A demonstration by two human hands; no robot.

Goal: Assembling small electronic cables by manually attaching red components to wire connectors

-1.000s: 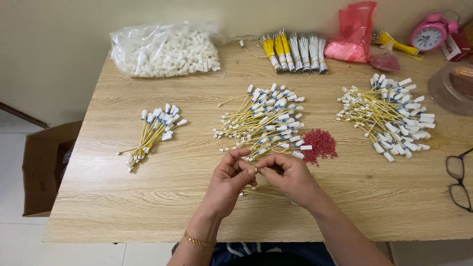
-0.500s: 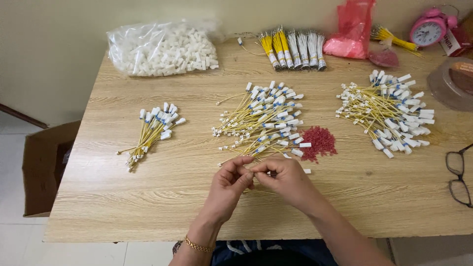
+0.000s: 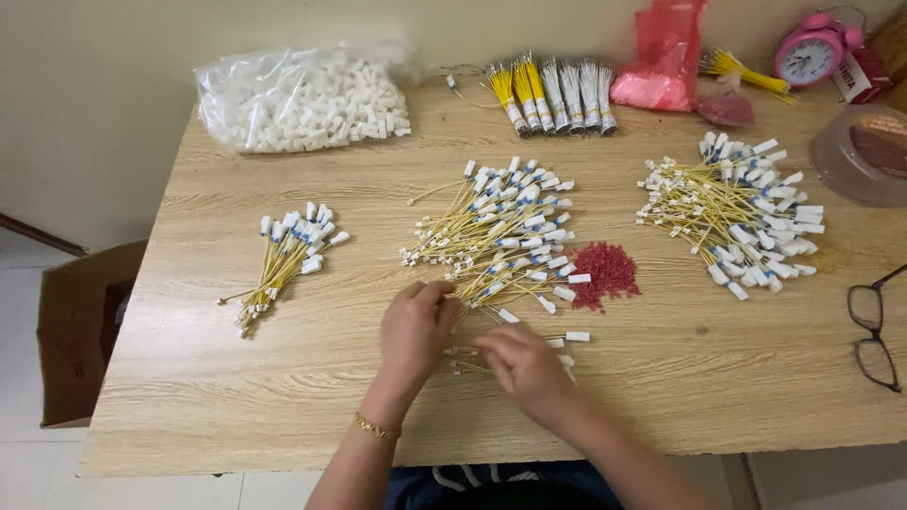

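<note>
Reaching into the near edge of the middle pile of yellow wire leads (image 3: 501, 231), the left hand (image 3: 416, 326) pinches a few strands between curled fingers, while the right hand (image 3: 520, 364) lies knuckles-up over several loose leads (image 3: 557, 338) on the wooden table (image 3: 236, 378); whether it grips one cannot be told. A heap of tiny red beads (image 3: 609, 272) sits just beside the pile. A small sorted bundle (image 3: 283, 260) lies well apart to the left and a larger pile (image 3: 737, 212) to the right, suggesting the work is partly done, with much of the middle pile left. A bag of white plastic pieces (image 3: 302, 99) waits at the back.
</note>
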